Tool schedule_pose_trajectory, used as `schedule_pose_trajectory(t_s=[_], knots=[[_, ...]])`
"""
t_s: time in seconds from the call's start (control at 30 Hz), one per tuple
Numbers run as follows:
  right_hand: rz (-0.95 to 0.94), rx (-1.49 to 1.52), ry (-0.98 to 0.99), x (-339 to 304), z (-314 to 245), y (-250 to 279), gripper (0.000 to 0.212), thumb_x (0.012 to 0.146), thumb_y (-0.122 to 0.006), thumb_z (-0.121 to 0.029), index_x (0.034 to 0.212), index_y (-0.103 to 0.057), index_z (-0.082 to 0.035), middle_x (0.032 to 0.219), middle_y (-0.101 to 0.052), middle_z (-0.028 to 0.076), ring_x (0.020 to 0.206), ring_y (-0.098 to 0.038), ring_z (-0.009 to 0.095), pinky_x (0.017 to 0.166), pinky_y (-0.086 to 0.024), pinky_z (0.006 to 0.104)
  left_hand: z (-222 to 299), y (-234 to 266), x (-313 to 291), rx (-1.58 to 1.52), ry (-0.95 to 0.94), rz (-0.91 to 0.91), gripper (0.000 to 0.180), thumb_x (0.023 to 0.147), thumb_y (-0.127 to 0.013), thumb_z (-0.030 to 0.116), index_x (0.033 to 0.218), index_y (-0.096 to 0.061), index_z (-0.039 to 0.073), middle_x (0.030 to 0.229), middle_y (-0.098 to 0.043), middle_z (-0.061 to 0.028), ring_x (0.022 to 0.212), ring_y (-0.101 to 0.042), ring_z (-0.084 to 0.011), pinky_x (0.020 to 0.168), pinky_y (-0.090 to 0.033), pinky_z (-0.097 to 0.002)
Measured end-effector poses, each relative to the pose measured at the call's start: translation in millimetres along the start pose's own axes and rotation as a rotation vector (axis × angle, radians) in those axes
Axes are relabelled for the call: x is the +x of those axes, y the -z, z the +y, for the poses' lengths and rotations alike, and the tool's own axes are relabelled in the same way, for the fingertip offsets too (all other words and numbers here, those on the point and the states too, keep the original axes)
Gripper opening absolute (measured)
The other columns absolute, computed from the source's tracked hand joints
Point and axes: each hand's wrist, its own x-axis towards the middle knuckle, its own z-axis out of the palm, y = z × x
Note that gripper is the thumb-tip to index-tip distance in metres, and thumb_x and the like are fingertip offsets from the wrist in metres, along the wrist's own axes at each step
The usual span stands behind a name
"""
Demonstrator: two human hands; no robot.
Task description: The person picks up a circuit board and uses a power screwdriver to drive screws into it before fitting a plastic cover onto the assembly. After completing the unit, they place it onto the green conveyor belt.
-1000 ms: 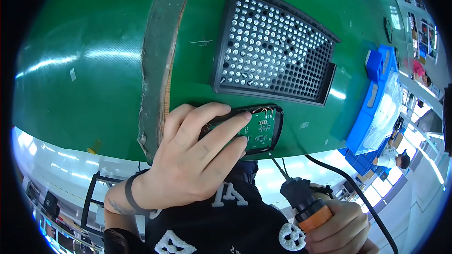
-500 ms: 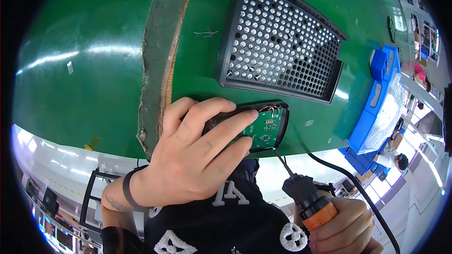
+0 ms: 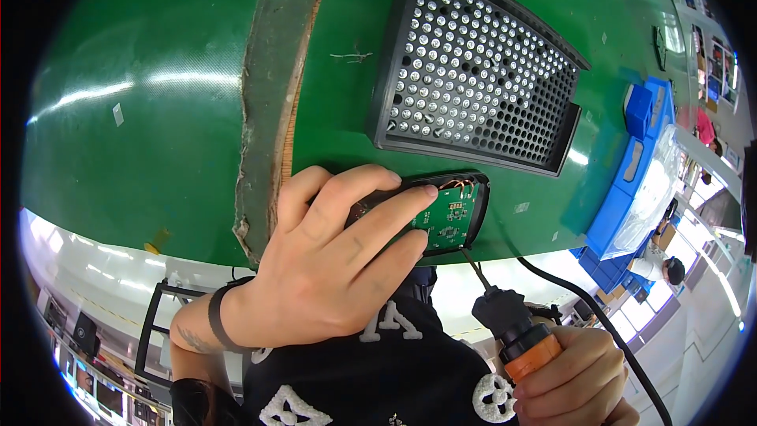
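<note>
My left hand (image 3: 331,260) lies flat over a small black casing with a green circuit board (image 3: 449,217) inside it, pinning it on the green table (image 3: 158,95) near the front edge. My right hand (image 3: 572,379) grips an electric screwdriver (image 3: 512,327) with a black body and an orange collar. Its thin bit points up and left, its tip at the lower right edge of the casing. A black cable (image 3: 599,323) runs from the tool down to the right.
A black perforated tray (image 3: 477,71) holding several small shiny parts sits just beyond the casing. A worn grey strip (image 3: 272,87) runs across the table on the left. Blue bins (image 3: 639,158) stand at the right edge.
The screwdriver has risen toward the casing and its bit tip now meets the casing's lower right edge. My left hand stays pressed on the casing.
</note>
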Motion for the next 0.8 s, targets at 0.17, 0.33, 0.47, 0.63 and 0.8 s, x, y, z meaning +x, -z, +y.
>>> schedule_pose_trajectory(t_s=[0.17, 0.33, 0.47, 0.63, 0.8], knots=[[0.032, 0.079, 0.056, -4, 12, 1, 0.03, 0.075, -0.064, -0.003, 0.092, -0.04, -0.007, 0.053, -0.051, 0.005, 0.036, -0.047, 0.012, 0.033, -0.042, 0.0261, -2, 0, -4, -0.005, 0.03, -0.01, 0.032, 0.056, -0.074, 0.011, 0.084, -0.058, 0.009, 0.109, -0.06, -0.0063, 0.095, -0.052, -0.0281, 0.073, -0.035, -0.0388], [-0.003, 0.045, -0.014, 2, 6, -2, 0.029, 0.075, -0.064, -0.003, 0.092, -0.041, -0.007, 0.055, -0.051, 0.004, 0.037, -0.047, 0.012, 0.034, -0.042, 0.0259, -2, -1, -1, -0.024, 0.015, 0.031, 0.031, 0.058, -0.073, 0.011, 0.085, -0.058, 0.009, 0.109, -0.059, -0.0067, 0.095, -0.052, -0.0281, 0.072, -0.035, -0.0385], [-0.059, 0.02, -0.135, 9, 4, -3, 0.028, 0.075, -0.063, -0.002, 0.092, -0.042, -0.007, 0.056, -0.051, 0.003, 0.038, -0.047, 0.011, 0.035, -0.041, 0.025, 0, 0, -4, -0.022, 0.018, 0.028, 0.028, 0.059, -0.072, 0.012, 0.084, -0.058, 0.008, 0.108, -0.059, -0.0074, 0.094, -0.052, -0.0282, 0.073, -0.035, -0.0385], [0.01, 0.094, -0.072, 39, 7, 8, 0.024, 0.078, -0.06, -0.004, 0.098, -0.047, -0.005, 0.055, -0.051, 0.0, 0.038, -0.046, 0.009, 0.036, -0.041, 0.0227, 2, 5, -1, -0.05, 0.021, 0.039, 0.028, 0.06, -0.071, 0.012, 0.085, -0.06, 0.006, 0.109, -0.058, -0.0096, 0.094, -0.052, -0.0287, 0.074, -0.035, -0.039], [-0.108, 0.19, 0.059, 54, 18, 41, 0.029, 0.075, -0.065, -0.007, 0.093, -0.043, -0.001, 0.062, -0.052, 0.0, 0.052, -0.053, 0.007, 0.057, -0.042, 0.0152, 9, 22, -2, 0.048, 0.272, 0.069, 0.035, 0.058, -0.073, 0.014, 0.09, -0.062, 0.006, 0.102, -0.055, -0.0081, 0.091, -0.049, -0.0274, 0.077, -0.033, -0.0385]])
